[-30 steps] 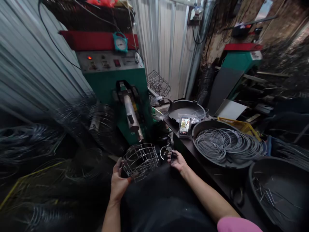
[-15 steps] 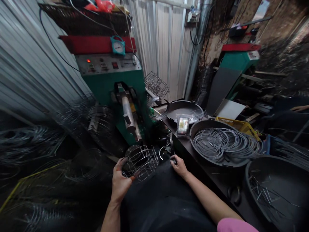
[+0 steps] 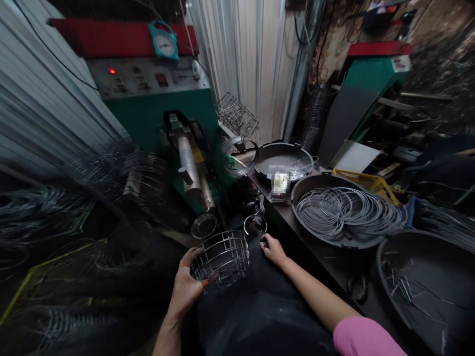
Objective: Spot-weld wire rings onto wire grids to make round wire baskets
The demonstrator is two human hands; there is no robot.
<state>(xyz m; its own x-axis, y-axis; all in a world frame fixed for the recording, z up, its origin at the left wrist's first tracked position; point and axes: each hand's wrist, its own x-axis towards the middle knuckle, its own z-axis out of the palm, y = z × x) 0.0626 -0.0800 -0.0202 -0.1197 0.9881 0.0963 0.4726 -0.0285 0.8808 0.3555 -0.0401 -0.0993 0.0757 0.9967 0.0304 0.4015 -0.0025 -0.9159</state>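
Observation:
My left hand (image 3: pixel 189 277) is closed around the near left side of a round wire basket (image 3: pixel 222 257), thumb and fingers on its bars. The basket is tilted above my dark-covered lap. To the right, my right hand (image 3: pixel 273 251) is closed, its fingertips pinched at the lower edge of a small wire ring (image 3: pixel 255 225). The exact contact is hard to make out. Beyond the basket stands a green welding machine (image 3: pixel 148 113) with a thick metal arm (image 3: pixel 189 163). A round metal piece (image 3: pixel 204 226) sits below that arm.
On the bench to the right, a round pan (image 3: pixel 334 242) holds many wire rings (image 3: pixel 345 210). A nearer pan (image 3: pixel 438 277) has short wire rods. Behind are a third pan (image 3: pixel 270 160) and a yellow crate (image 3: pixel 365 183). Coiled wire (image 3: pixel 144 178) lies at left.
The view has tipped down and come nearer the machine. The basket has shifted slightly right and tilted, showing more of its open top. The ring sits slightly higher above my right hand.

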